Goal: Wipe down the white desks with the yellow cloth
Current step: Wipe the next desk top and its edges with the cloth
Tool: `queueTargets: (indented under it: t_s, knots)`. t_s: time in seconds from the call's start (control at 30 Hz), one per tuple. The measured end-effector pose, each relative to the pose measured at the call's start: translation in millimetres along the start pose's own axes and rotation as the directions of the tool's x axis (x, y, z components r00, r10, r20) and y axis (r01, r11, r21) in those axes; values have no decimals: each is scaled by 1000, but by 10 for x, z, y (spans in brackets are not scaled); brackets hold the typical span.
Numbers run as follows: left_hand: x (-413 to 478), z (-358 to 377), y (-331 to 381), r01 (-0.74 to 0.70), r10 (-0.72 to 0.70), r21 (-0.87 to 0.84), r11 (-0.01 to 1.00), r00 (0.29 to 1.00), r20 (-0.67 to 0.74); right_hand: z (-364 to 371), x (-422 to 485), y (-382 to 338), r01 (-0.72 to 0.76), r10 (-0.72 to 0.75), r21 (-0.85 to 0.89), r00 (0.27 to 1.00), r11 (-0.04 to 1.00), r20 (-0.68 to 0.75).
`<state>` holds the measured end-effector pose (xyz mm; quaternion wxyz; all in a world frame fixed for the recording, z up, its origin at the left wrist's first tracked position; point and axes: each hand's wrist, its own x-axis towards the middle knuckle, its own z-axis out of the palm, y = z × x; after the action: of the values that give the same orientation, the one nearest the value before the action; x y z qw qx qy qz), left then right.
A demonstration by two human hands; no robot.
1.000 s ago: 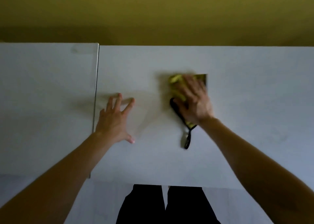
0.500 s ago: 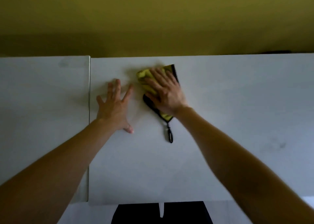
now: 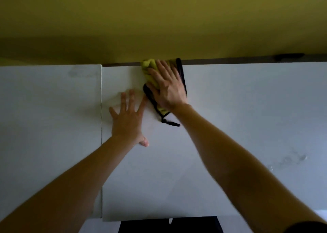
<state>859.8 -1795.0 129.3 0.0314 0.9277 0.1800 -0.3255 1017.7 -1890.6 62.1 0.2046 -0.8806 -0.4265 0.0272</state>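
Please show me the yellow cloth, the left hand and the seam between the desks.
yellow cloth point(image 3: 147, 66), head view: bunched yellow part beyond the fingertips.
left hand point(image 3: 126, 123), head view: back of the hand.
seam point(image 3: 101, 102), head view: middle of its visible line.

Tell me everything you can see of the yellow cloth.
The yellow cloth looks soft, with black edging and a black hanging loop trailing at its near end. It lies crumpled on the right-hand white desk, its far end at the desk's back edge. The right hand presses flat on it, covering its middle.

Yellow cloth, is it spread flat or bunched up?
Bunched up: the yellow cloth shows crumpled folds under the right hand at the far edge of the white desk.
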Motion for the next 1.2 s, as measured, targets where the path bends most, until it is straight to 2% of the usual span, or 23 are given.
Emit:
queueTargets:
  t_s: [0.03,0.07,0.13,0.2,0.23,0.27,0.3,0.33,0.43,0.47,0.53,0.63,0.7,0.8,0.9,0.93,1.0,1.07,1.1,1.2]
  knots:
    - [-1,0,-8,-5,5,-7,1000,1000,2,-62,-50,218,39,-39,1,999,999,-15]
    - [1,2,-14,-8,8,-14,1000,1000,0,-140,-132,500,19,-19,-9,998,1000,-56]
    - [10,16,-14,-19,19,-15,1000,1000,-12,-386,-414,1085,-209,202,-25,963,978,-178]
    - [9,37,3,-23,22,-12,1000,999,-30,-618,-686,1418,-496,471,-29,840,868,-270]
    - [7,38,7,-21,21,-13,1000,999,-38,-636,-721,1412,-595,559,-28,769,803,-311]
    - [6,37,12,-20,20,-15,1000,999,-43,-572,-688,1312,-665,620,-25,708,746,-339]
    - [2,34,13,-21,21,-15,1000,999,-47,-468,-604,1136,-695,647,-18,678,719,-349]
    - [-6,27,11,-23,22,-10,1000,998,-50,-353,-480,891,-673,630,-12,699,740,-339]
    - [-29,-14,14,-21,22,10,1000,999,-50,38,-120,69,-403,393,4,890,915,-233]
    - [-36,-24,20,-17,18,12,1000,999,-46,125,-50,-130,-316,312,13,931,949,-186]
    - [-54,-38,28,-1,1,10,1000,999,-41,124,27,-271,-159,164,49,978,986,-126]
    - [-50,-46,22,4,-4,-1,1000,1000,-21,-122,-102,282,25,-22,35,998,999,-66]
    - [-44,-50,31,10,-10,-5,1000,1000,-12,-410,-398,1023,-50,49,-5,991,999,-125]
    - [-69,-77,95,37,-36,15,999,999,-26,-887,-954,1998,-386,368,-25,895,922,-254]
    - [-130,-135,199,54,-51,59,997,997,-60,-857,-1039,1975,-609,580,1,754,793,-308]
    - [-162,-142,244,62,-56,86,994,996,-76,-774,-994,1763,-611,585,12,751,791,-306]
    - [-257,-148,376,93,-76,143,985,989,-123,-589,-910,1230,-493,480,12,842,870,-248]
    - [-357,-128,542,128,-105,152,980,983,-151,-442,-894,828,-281,280,10,951,960,-133]
    - [-392,-124,647,139,-121,130,982,984,-134,-446,-904,766,-165,166,23,983,986,-75]
    - [-435,-136,1043,142,-143,27,990,989,46,-646,-893,1260,140,-141,50,990,989,19]
